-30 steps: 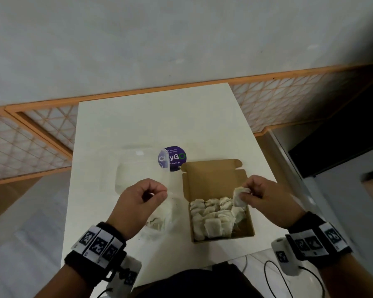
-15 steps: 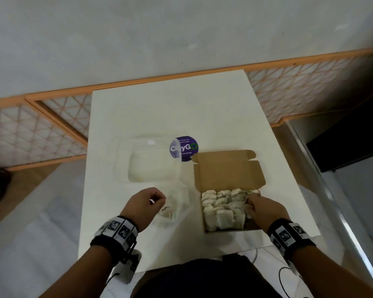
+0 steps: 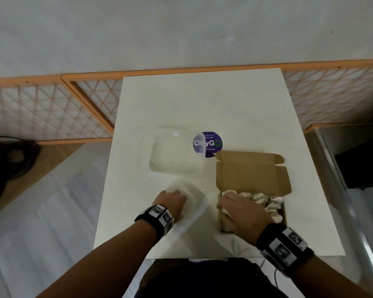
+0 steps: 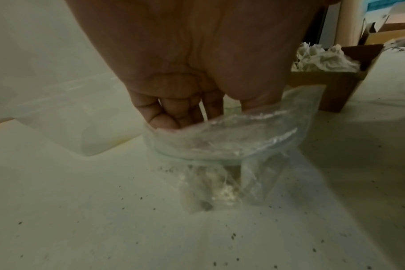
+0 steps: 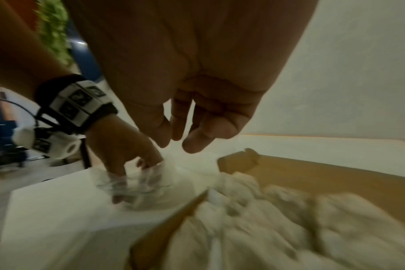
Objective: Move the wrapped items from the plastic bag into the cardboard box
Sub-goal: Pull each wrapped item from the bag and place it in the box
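An open cardboard box point(image 3: 253, 172) sits right of centre on the white table point(image 3: 202, 104), filled with several white wrapped items point(image 3: 267, 201). My right hand point(image 3: 228, 203) lies over the box's left part, fingers relaxed and holding nothing point(image 5: 180, 144). Left of the box is the clear plastic bag point(image 3: 194, 196). The fingers of my left hand point(image 3: 177, 196) are inside the bag's mouth point(image 4: 231, 142), and show through the plastic in the right wrist view point(image 5: 136, 180). One wrapped item point(image 4: 210, 193) lies at the bag's bottom, apart from my fingers.
A clear plastic container point(image 3: 174, 155) stands behind the bag, next to a purple round sticker point(image 3: 207, 144). The box's lid stands open toward the back. An orange lattice screen point(image 3: 52, 108) runs behind the table. Black cables point(image 3: 7, 160) lie on the floor at left.
My right hand came down into the box and let go of the wrapped item it held. My left hand stopped pinching the bag's rim and pushed its fingers into the bag.
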### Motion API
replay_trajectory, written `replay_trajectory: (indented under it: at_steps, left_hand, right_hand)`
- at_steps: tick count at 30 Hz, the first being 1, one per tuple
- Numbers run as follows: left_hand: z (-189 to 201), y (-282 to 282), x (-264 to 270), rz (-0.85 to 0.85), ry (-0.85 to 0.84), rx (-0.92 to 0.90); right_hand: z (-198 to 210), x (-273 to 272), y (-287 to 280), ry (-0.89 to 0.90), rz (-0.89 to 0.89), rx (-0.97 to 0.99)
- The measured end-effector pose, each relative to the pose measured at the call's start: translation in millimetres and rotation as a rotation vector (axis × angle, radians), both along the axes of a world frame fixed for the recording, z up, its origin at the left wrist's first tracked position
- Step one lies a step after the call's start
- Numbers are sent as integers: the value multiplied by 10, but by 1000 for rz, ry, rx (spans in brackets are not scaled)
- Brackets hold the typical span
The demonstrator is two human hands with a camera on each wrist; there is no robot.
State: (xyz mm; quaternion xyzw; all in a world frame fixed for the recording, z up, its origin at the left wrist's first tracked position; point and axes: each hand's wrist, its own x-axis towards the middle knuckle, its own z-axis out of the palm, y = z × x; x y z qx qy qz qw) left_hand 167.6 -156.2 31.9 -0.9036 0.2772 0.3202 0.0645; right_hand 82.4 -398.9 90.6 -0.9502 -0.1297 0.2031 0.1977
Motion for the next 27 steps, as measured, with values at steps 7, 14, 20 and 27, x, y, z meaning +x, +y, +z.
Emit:
replay_trajectory:
  at_steps: [7, 14, 20, 27]
  left_hand:
    - [9, 70, -71, 151, 53, -78]
    - [23, 87, -95, 147, 67, -47]
    - [-29, 50, -228, -20, 17, 84]
    - [534, 131, -44, 401, 194, -436]
  right_hand:
    - [-185, 279, 733, 51, 285, 74]
    - [-274, 391, 873, 96, 354, -173]
    - [-270, 310, 900, 87, 306, -185]
    - [-110, 297, 728, 52, 183, -126]
